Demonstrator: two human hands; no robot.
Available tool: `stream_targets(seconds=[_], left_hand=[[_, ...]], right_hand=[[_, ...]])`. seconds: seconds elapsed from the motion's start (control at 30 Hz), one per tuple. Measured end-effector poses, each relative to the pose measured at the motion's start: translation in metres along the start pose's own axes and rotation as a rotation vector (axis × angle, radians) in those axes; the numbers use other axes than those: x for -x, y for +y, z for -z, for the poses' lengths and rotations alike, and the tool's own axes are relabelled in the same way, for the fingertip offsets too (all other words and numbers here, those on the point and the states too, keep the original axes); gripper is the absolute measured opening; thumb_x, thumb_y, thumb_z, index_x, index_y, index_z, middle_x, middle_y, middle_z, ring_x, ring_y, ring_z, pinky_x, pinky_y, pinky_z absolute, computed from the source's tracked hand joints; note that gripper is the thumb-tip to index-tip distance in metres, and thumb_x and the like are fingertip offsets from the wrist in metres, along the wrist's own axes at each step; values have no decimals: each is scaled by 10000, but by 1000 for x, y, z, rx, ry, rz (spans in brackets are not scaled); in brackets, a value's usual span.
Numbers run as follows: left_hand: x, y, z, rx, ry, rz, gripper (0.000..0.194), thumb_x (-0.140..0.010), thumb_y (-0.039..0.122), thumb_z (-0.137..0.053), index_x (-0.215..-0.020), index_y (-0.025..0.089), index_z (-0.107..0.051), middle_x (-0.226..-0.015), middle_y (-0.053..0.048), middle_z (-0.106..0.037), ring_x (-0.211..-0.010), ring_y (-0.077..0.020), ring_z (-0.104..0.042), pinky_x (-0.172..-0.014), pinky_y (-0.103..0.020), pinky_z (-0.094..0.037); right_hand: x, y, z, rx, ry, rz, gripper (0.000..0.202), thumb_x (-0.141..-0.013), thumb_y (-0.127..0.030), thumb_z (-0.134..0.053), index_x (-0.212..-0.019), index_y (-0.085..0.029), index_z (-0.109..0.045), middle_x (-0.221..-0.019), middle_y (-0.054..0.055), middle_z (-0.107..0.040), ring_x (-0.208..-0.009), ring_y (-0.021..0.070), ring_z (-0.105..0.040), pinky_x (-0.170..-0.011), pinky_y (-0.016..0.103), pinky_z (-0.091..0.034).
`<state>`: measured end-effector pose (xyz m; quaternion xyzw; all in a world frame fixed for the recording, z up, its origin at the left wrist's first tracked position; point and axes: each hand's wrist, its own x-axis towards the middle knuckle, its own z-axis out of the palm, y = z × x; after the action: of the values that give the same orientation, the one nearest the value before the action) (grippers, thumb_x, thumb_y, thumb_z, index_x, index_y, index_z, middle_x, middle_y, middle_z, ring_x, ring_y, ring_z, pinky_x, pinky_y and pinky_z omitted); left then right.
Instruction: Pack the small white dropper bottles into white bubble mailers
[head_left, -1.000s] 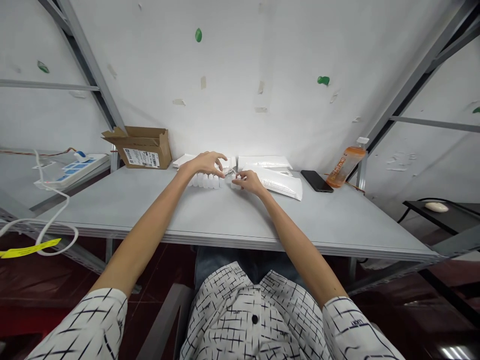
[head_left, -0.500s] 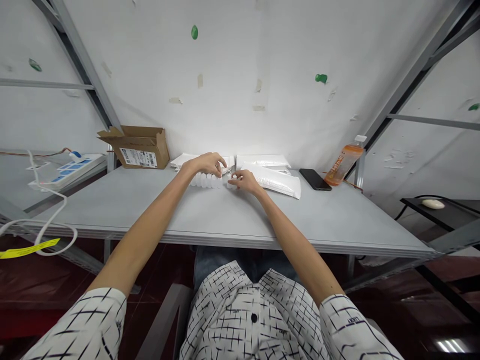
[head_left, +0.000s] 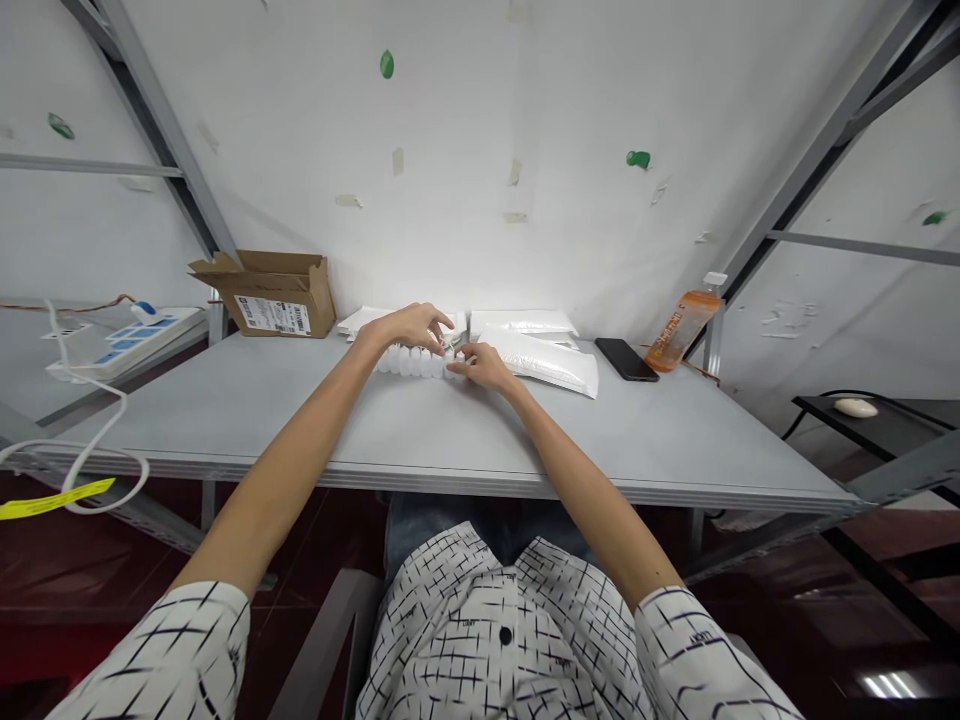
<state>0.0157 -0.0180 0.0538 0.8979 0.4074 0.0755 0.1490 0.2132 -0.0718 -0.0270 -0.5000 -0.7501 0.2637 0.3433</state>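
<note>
A row of small, whitish, translucent round pieces [head_left: 409,362], perhaps little bottles or caps, stands on the grey table. Over the row's right part arches my left hand [head_left: 420,325], its fingers bent and apart, with nothing visible between them. My right hand [head_left: 484,366] is at the row's right end, thumb and fingers closed around a small white piece that they mostly hide. Behind the hands lies something white and thin, too small to name. White padded mailers [head_left: 544,362] lie just right of my right hand, and more white packets [head_left: 361,320] are behind my left wrist.
An open cardboard box [head_left: 281,295] stands at the back left, beyond it a power strip [head_left: 135,340] with a white cable. On the right are a black phone [head_left: 627,359] and a leaning bottle of orange drink [head_left: 684,325]. A white wall closes the back.
My right hand has shifted slightly left, bringing its small white piece up against the row and closing the gap there. My left hand stays nearly still above the row.
</note>
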Motion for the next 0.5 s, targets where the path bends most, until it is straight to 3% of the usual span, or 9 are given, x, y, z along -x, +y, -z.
stream_targets(seconds=[0.27, 0.37, 0.5], left_hand=[[11, 22, -1, -102, 161, 23, 798, -716, 660, -690, -1395, 256, -581, -1294, -65, -693, -1185, -304, -616, -944, -359, -460], [12, 32, -5, -132, 341, -22, 678, -768, 631, -664, -1328, 250, -627, -1288, -60, -690, -1202, -316, -596, -1011, -418, -424], [7, 49, -17, -167, 653, -196, 350, -890, 441, -575, -1130, 220, -702, -1210, -75, -707, -1168, -290, -604, -1043, -453, -391]], right_hand=[[3, -2, 3, 10, 17, -21, 358, -824, -336, -744, -1139, -179, -678, -1083, 56, -673, -530, 69, -593, -730, 280, -502], [6, -3, 7, 48, 29, -19, 418, -818, -357, -760, -1186, -186, -661, -1115, 58, -671, -560, 72, -595, -740, 279, -496], [14, -6, 17, 222, 104, 43, 536, -770, -488, -791, -1222, -231, -658, -1107, 49, -675, -747, 136, -629, -772, 287, -465]])
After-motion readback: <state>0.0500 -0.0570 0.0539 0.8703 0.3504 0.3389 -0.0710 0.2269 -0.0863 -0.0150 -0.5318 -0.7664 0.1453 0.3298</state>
